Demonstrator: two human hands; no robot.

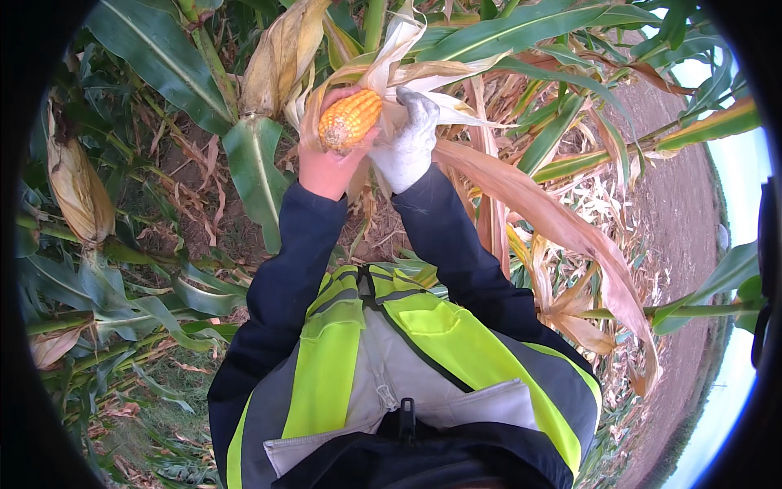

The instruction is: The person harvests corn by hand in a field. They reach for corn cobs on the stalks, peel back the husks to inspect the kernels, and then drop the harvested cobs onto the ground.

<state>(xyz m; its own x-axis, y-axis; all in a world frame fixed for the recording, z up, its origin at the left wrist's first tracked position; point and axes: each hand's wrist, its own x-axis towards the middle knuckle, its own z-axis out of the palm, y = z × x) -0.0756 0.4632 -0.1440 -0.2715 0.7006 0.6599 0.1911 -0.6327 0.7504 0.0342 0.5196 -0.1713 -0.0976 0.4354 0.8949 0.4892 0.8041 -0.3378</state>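
A yellow ear of corn [352, 117], bared of its husk at the tip, lies in the grip of my left hand [330, 170], which is ungloved. The fingers and thumb wrap around its sides. Close on the ear's right, my right hand [405, 143] wears a white, dirt-marked work glove and is curled around part of the pale dry husk [391, 54]. Peeled husk leaves fan out above and to the right of the ear. The ear's base is hidden among them.
Another dry-husked ear [282, 58] stands just left of my hands, and one more husked ear [82, 186] is at far left. A long dry corn leaf [550, 208] arches down on the right. Beyond the stalks lies bare soil [672, 183].
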